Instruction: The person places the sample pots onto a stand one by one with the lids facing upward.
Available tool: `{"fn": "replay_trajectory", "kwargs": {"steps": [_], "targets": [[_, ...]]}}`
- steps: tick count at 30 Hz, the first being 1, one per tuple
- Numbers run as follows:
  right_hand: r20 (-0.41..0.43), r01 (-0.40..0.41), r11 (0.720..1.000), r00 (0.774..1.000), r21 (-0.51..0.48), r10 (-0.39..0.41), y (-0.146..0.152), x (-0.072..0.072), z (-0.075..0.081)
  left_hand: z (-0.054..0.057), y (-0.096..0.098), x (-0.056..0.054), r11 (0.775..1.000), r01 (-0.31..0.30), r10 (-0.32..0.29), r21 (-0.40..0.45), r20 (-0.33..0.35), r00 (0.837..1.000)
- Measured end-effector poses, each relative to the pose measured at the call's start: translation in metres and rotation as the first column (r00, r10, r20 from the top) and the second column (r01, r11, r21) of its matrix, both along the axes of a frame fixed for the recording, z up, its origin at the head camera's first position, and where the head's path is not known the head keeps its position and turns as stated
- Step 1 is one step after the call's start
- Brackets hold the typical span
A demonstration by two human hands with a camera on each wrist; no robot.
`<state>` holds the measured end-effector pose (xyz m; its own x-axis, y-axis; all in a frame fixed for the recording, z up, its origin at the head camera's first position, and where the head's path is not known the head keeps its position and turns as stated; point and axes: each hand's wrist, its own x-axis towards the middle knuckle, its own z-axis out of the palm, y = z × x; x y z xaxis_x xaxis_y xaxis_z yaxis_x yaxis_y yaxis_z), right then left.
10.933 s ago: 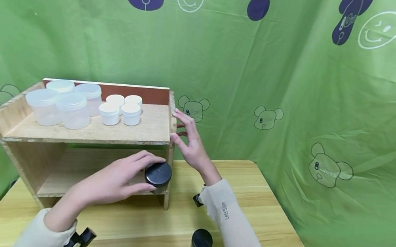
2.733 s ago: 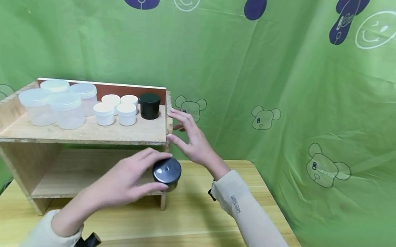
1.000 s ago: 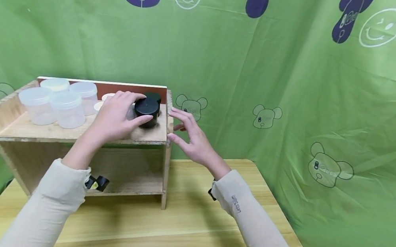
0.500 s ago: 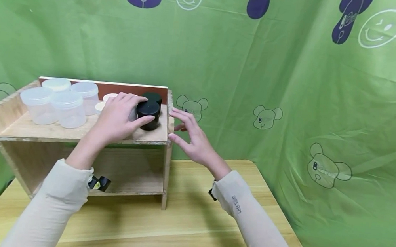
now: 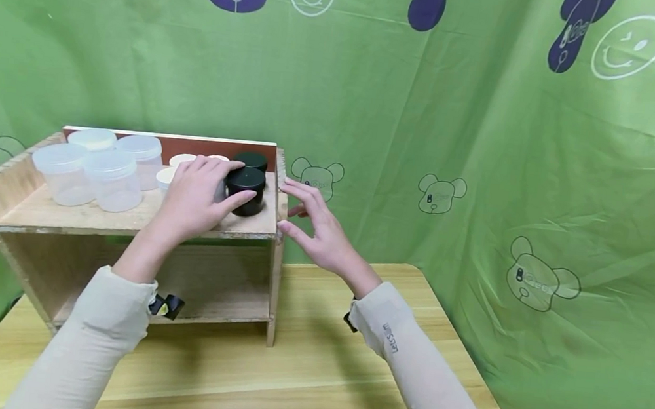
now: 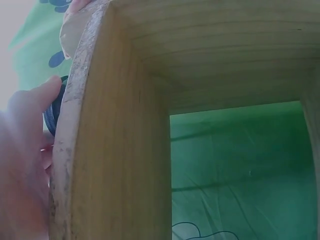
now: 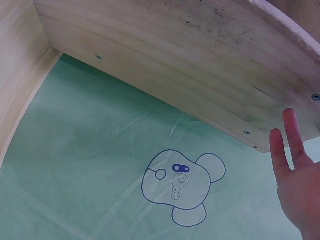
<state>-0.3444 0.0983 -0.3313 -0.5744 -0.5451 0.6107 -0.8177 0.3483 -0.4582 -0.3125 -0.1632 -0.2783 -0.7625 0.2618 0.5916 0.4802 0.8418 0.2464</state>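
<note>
My left hand [image 5: 193, 198] grips a black lidded jar [image 5: 249, 200] between thumb and fingers at the right end of the wooden rack's top shelf [image 5: 171, 224]. Right behind it stands a second black jar [image 5: 251, 159]. White small jars [image 5: 164, 177] are partly hidden behind the left hand. In the left wrist view, the thumb lies against the ribbed lid of the black jar [image 6: 50, 117], mostly covered by the shelf edge. Fingers spread, my right hand [image 5: 322, 238] rests against the rack's right side panel [image 7: 200, 65].
Several large translucent jars [image 5: 112, 187] with frosted lids stand on the left of the top shelf. The rack's lower shelf [image 5: 218, 293] lies below, and the rack stands on a wood-grain table [image 5: 298, 386]. Green printed cloth [image 5: 490, 115] hangs around the table.
One black jar went onto the top shelf first. The other left the table in my left hand and is now in front of it. The right hand has stayed at the rack's side.
</note>
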Motion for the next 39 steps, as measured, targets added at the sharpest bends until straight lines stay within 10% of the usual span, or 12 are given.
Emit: {"fn": "replay_trajectory", "kwargs": {"steps": [11,20,23,31,39], "targets": [[-0.004,0.001,1.000,1.000,-0.007,-0.001,0.001,0.002,0.000,-0.005,-0.004,0.003,0.999,-0.040,0.041,0.016,-0.067,0.997],[-0.086,0.120,0.985,0.990,0.124,-0.109,0.012,0.010,0.002,-0.018,-0.023,0.029,0.999,-0.016,0.007,-0.047,-0.180,0.984],[-0.241,0.227,0.951,0.955,0.210,-0.175,0.025,0.017,0.002,-0.025,-0.032,0.044,0.990,-0.019,-0.017,-0.141,-0.250,0.968],[-0.594,0.462,0.848,0.769,0.259,-0.237,0.070,0.041,-0.005,-0.047,-0.063,0.082,0.960,-0.075,-0.031,-0.271,-0.369,0.929],[-0.614,0.529,0.801,0.741,0.282,-0.273,0.112,0.060,-0.027,-0.078,-0.096,0.105,0.952,-0.109,-0.006,-0.285,-0.376,0.927]]}}
